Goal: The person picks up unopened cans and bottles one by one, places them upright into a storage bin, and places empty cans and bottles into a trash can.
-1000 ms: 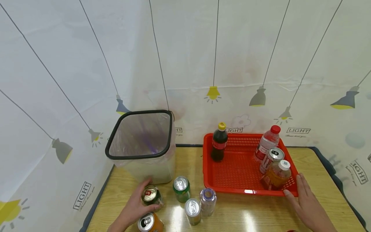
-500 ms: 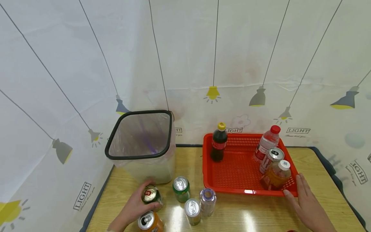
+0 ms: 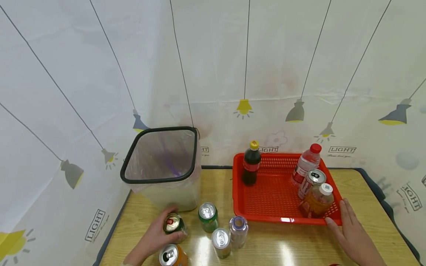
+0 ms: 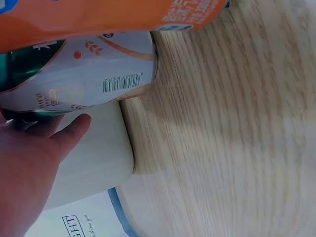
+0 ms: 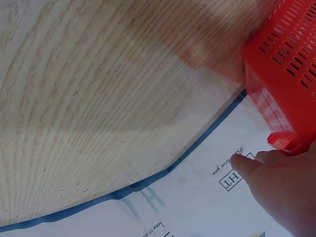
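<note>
On the left, a green-and-silver drink can (image 3: 173, 223) with a gold top and red tab stands upright, gripped by my left hand (image 3: 158, 232), whose fingers and thumb go around its sides. The left wrist view shows that can's barcode side (image 4: 113, 69), with an orange can (image 4: 123, 15) in front of it. My right hand (image 3: 354, 236) touches the near right corner of a red plastic basket (image 3: 266, 220), fingers extended along its side and thumb at the front rim. In the right wrist view this hand (image 5: 279, 185) meets the basket's corner (image 5: 284, 140).
A bin (image 3: 179, 195) with a black rim and clear liner stands behind the left can. Nearby are a green can (image 3: 208, 218), a silver can (image 3: 221, 242) and a clear bottle (image 3: 238, 232). The basket holds a cola bottle (image 3: 252, 164), a red-capped bottle, a can and a white-capped bottle (image 3: 317, 203).
</note>
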{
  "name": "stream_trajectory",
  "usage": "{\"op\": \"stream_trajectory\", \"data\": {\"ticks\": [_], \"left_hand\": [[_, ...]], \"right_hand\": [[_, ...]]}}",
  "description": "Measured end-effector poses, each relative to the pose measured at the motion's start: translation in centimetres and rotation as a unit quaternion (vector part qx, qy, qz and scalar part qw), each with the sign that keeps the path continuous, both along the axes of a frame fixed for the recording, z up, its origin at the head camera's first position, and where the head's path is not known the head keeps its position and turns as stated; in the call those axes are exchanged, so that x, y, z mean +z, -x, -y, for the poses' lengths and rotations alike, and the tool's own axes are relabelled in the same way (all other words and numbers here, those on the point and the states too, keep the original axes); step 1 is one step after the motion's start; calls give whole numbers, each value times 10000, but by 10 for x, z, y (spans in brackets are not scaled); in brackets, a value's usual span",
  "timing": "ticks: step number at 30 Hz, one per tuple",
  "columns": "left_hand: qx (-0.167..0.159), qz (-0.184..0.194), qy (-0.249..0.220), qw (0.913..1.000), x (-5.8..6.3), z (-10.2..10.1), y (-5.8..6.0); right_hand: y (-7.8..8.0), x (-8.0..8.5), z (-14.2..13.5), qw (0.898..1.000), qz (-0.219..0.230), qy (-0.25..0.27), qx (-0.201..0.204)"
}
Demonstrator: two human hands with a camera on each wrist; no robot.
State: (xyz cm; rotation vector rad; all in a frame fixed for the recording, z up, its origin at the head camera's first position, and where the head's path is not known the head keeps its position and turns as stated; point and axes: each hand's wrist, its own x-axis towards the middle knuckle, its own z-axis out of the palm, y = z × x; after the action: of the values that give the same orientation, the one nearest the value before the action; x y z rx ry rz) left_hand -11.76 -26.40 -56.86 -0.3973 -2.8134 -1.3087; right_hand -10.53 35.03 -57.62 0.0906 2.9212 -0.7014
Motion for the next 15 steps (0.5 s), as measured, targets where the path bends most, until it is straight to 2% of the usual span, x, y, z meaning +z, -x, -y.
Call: {"op": "stream_trajectory", "data": {"ticks": [8, 15], "left_hand": [[-156, 276, 48, 9995, 1, -1, 4], [-121, 283, -50, 9995, -4, -2, 6]], "right_hand": [[0, 0, 0, 10000, 40, 26, 16], [0, 1, 0, 10000, -26, 19, -3]]}}
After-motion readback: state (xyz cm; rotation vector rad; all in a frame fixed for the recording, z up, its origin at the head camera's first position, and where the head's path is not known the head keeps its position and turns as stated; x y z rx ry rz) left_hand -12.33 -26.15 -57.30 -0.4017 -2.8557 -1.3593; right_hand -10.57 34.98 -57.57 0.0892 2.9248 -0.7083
